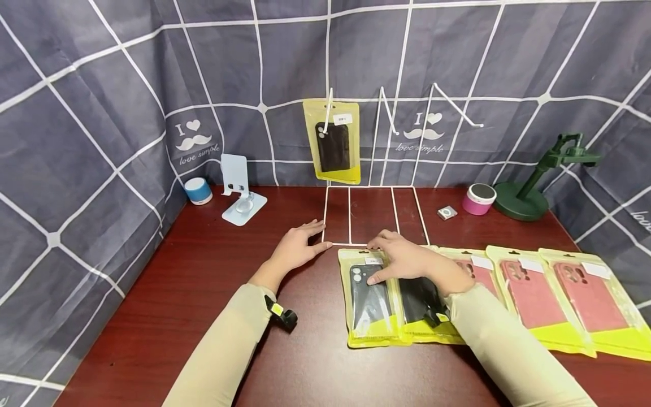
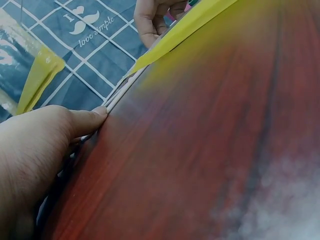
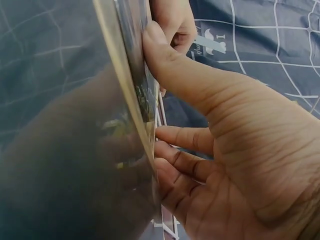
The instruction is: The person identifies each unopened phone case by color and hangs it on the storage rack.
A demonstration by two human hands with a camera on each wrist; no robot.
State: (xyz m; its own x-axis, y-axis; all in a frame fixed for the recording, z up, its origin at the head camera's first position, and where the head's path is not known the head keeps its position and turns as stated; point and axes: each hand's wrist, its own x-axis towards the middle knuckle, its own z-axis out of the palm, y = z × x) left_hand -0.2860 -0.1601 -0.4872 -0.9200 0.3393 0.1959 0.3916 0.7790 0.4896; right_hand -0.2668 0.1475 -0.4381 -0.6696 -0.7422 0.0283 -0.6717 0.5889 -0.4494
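My left hand (image 1: 299,246) rests at the near left corner of a white wire rack (image 1: 376,245). Its fingers lie extended along the rack's side, and its thumb touches the wire, as the left wrist view also shows. My right hand (image 1: 407,257) spreads over a yellow-edged clear pouch with a black phone case (image 1: 370,302) inside. In the right wrist view the thumb (image 3: 172,62) touches the pouch's face, with the other fingers apart from it. A second black-case pouch (image 1: 414,302) lies partly under that hand. Another pouched black phone case (image 1: 333,147) hangs from the rack's left hook.
Several pouches with pink phone cases (image 1: 536,294) overlap in a row at the right. Two bare hooks (image 1: 458,104) project from the rack. Behind stand a blue speaker (image 1: 198,191), light-blue phone stand (image 1: 244,200), small silver item (image 1: 447,212), pink speaker (image 1: 479,199) and green stand (image 1: 524,198).
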